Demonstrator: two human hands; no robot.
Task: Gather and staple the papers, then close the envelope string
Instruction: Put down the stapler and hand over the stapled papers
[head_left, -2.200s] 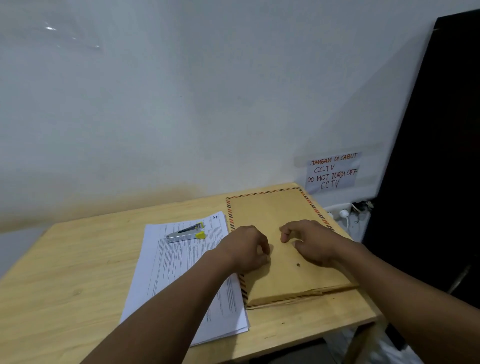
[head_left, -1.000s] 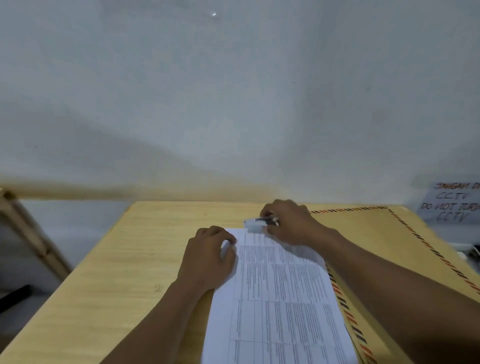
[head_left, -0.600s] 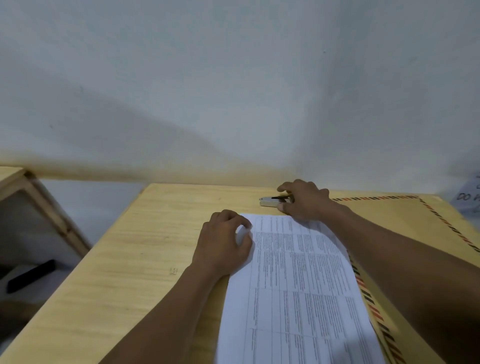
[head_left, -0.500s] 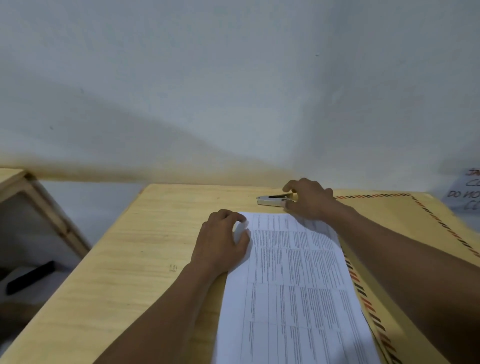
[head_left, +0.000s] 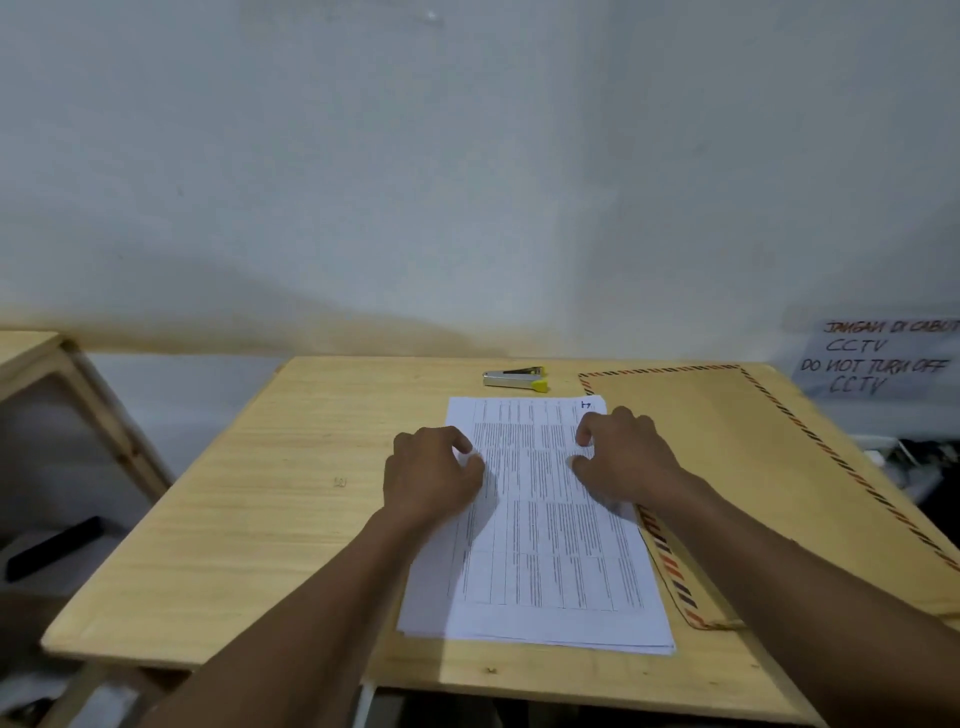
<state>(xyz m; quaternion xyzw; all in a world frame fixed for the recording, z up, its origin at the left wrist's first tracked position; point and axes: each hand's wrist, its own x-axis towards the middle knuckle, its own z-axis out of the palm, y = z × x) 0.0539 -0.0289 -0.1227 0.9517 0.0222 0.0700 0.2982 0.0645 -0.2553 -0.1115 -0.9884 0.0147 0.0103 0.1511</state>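
Left hand (head_left: 434, 480): curled loosely, fingertips pressed on the left edge of the papers (head_left: 545, 525); nothing is gripped.
Right hand (head_left: 626, 457): curled the same way, fingertips set on the right edge of the sheets near the top; nothing is held.
Papers: a printed stack lying flat on the wooden table (head_left: 249, 519), its right edge overlapping the envelope (head_left: 753, 467).
Stapler (head_left: 514, 378): left alone on the table just beyond the top of the stack.
Envelope: brown, stripe-edged, flat at the right.
Change: the stapler, grasped by the right hand half a second ago, has been released; that hand has been brought back onto the papers.
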